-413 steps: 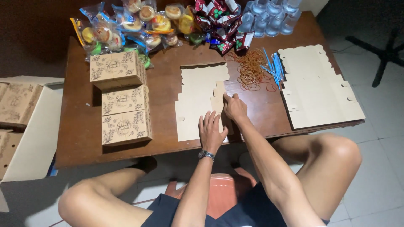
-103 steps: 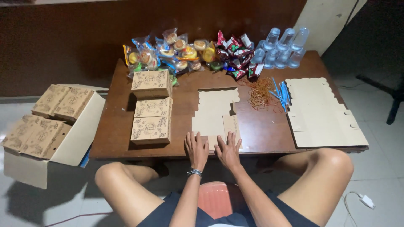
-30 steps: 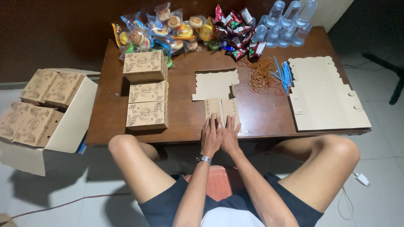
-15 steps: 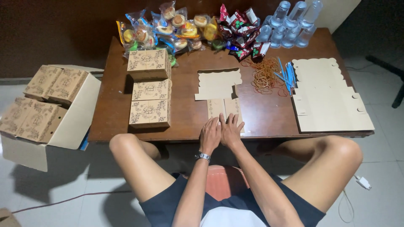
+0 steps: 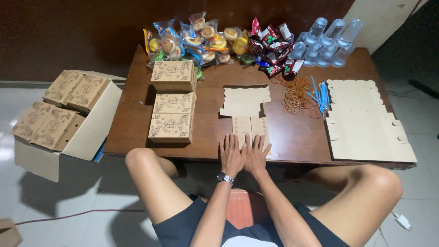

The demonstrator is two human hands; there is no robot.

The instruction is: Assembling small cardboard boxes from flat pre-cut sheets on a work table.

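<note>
- Dark wooden surface (image 5: 206, 132) against a dark wall, with pale floor tiles around it, seen from above the seated person's knees.
- Flat box blank (image 5: 246, 106) lies at the near middle of the surface, its near flaps under both hands; it is not yet folded up.
- Left hand (image 5: 231, 154) and right hand (image 5: 257, 153) lie side by side, touching, palms down with fingers spread; each grip is open and presses on the blank, closing on nothing.
- Three finished boxes (image 5: 172, 101) sit in a row to the left, running from near to far.
- Carton (image 5: 68, 119) on the floor further left holds more finished boxes.
- Stack of blanks (image 5: 366, 123) waits on the right side, so much folding looks left to do.
- Rubber bands (image 5: 296, 93) and blue straws (image 5: 320, 93) lie between the blank and the stack.
- Snack packets (image 5: 215, 41) and water cups (image 5: 322, 41) line the far edge; none is packed into the blank in hand.
</note>
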